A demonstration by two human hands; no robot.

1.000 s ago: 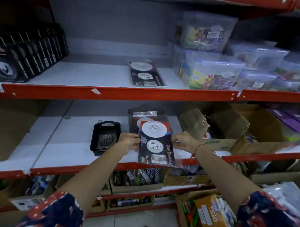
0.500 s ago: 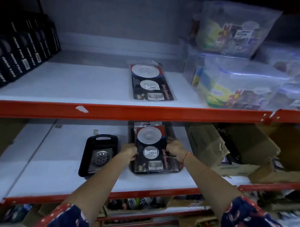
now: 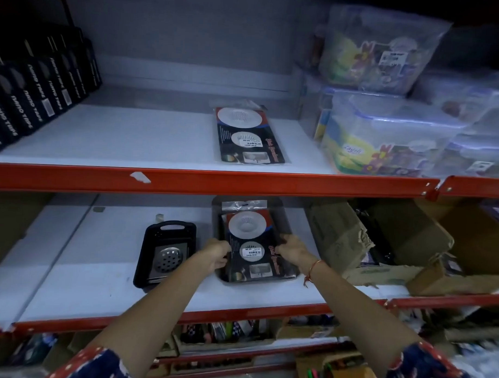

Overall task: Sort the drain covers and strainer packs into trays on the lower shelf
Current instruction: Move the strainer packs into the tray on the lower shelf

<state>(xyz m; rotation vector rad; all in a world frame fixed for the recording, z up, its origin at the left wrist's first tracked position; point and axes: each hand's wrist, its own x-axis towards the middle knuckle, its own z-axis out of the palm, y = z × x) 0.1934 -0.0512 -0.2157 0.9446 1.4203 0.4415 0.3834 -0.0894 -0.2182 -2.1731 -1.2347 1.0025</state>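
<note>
1. The left hand (image 3: pixel 215 255) is curled at the left edge of a strainer pack (image 3: pixel 252 245); its fingers are bent around that edge and pinch it.
2. The right hand (image 3: pixel 293 251) is at the right edge of the same pack, with the fingers bent and closed on the edge. A red thread is tied on this wrist.
3. The strainer pack lies flat in a black tray (image 3: pixel 289 275) on the lower shelf (image 3: pixel 98 282), near the middle. Under it, at the far end of the tray, the clear top of another pack (image 3: pixel 243 204) sticks out.
4. The held pack shows a white round strainer at the top, a smaller round one with a price label below, and a small picture at the bottom.
5. To the left, apart from this tray, stands a smaller black tray (image 3: pixel 144 258) with a handle slot. In it lies a metal drain cover (image 3: pixel 168 256) with round holes.
6. On the upper shelf (image 3: pixel 131 139), one more strainer pack (image 3: pixel 248 136) lies flat, above the tray with the held pack.
7. Worn cardboard boxes (image 3: pixel 354 243) stand on the lower shelf right of the hands.
8. Clear plastic containers (image 3: pixel 386 137) are stacked on the right of the upper shelf, and black boxes (image 3: pixel 33 96) stand in a row on its left.
</note>
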